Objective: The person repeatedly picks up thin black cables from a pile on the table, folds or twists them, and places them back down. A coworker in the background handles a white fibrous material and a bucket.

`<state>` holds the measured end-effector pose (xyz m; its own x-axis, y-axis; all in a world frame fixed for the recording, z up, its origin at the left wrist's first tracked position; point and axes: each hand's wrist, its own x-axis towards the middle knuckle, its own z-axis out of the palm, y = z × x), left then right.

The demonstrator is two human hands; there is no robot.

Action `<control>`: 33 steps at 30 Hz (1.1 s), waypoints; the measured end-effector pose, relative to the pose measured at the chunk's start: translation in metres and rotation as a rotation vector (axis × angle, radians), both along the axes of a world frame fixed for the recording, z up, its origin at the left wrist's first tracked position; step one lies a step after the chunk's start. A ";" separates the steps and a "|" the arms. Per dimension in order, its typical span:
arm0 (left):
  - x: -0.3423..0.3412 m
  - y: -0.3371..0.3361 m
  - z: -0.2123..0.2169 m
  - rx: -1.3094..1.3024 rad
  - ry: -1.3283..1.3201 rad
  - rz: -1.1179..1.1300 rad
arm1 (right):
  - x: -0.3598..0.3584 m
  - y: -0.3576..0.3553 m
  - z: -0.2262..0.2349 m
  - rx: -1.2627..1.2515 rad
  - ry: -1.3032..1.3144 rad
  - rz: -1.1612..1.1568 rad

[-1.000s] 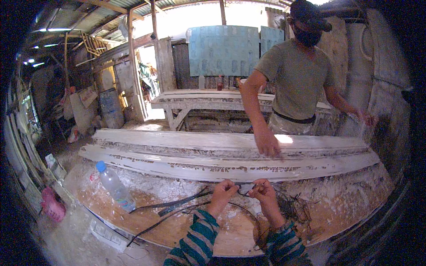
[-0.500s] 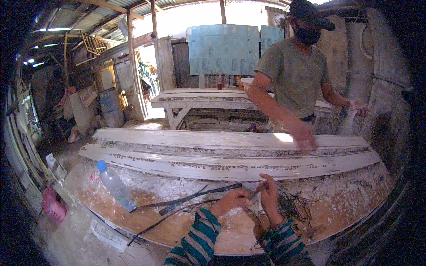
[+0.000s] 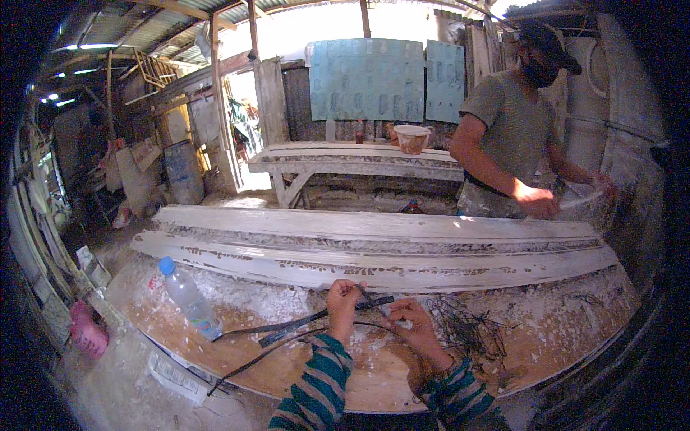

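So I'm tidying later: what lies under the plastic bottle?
The plastic bottle lies on its side on the worktable, a brown board caked with white plaster. The patch directly beneath it is covered from view.

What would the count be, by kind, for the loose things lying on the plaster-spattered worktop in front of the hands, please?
Clear plastic bottle with blue cap: 1
Long white moulded strips: 2
Thin dark strips at the hands: at least 2
Tangle of dark fibres: 1
Total: at least 6
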<state>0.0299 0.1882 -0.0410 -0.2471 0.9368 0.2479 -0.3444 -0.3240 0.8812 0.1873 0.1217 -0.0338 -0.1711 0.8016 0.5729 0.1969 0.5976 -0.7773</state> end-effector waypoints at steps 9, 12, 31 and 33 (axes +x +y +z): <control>0.000 -0.004 -0.003 0.018 0.024 -0.036 | -0.005 -0.013 0.007 -0.208 0.030 0.435; -0.002 0.004 -0.011 -0.011 0.297 0.006 | 0.001 -0.007 0.008 -0.051 -0.065 0.521; 0.018 -0.013 0.002 -0.096 0.556 -0.458 | 0.038 0.020 0.001 -0.133 -0.018 -0.417; 0.020 -0.018 0.002 -0.053 0.510 -0.764 | 0.043 0.030 -0.004 -0.021 0.119 -0.545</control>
<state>0.0504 0.1703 -0.0392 0.5709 0.8138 0.1090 -0.0135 -0.1235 0.9923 0.2308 0.1513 -0.0380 0.3361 0.7675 0.5458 0.3834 0.4179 -0.8237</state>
